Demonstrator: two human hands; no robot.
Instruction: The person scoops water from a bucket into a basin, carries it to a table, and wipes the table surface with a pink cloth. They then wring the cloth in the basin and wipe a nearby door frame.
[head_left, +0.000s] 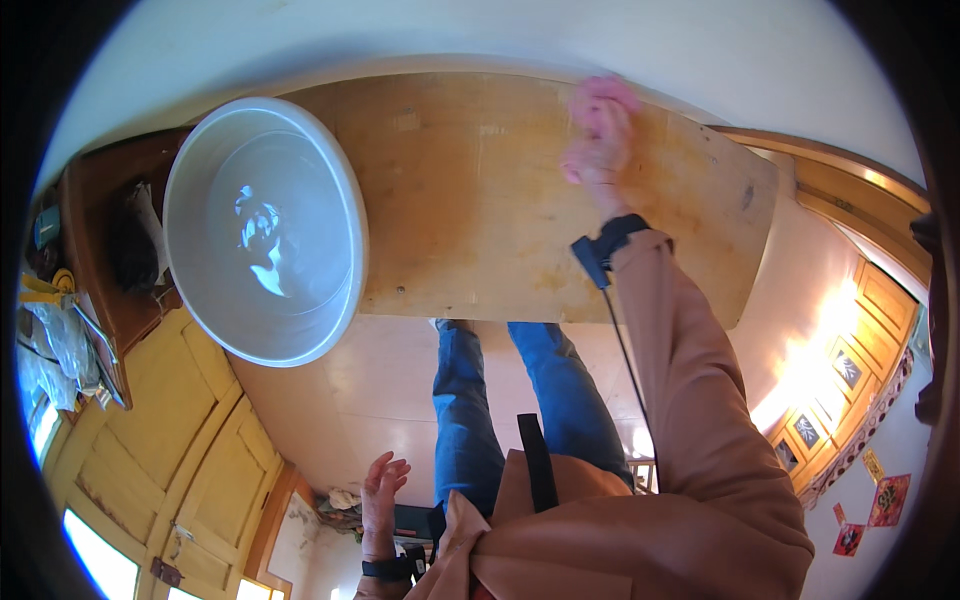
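Note:
My right hand (609, 142) is stretched out to the far side of a wooden tabletop (450, 187), closed on a pink cloth (606, 97) that lies against the wood near the wall; hand and cloth are slightly blurred. Part of the pink cloth also shows by the heel of the hand. My left hand (384, 487) hangs low beside my body, away from the table, its fingers loosely bent and holding nothing. At the table's left end stands a large pale plastic basin (341, 225) with water in it, light glinting on the surface.
A white wall (480, 30) runs behind the table. Left of the basin is a brown cabinet (97, 247) with bags and other items on it. Yellow wooden doors (187, 457) stand at the lower left. A thin black cable (624, 345) runs down from my right wrist strap.

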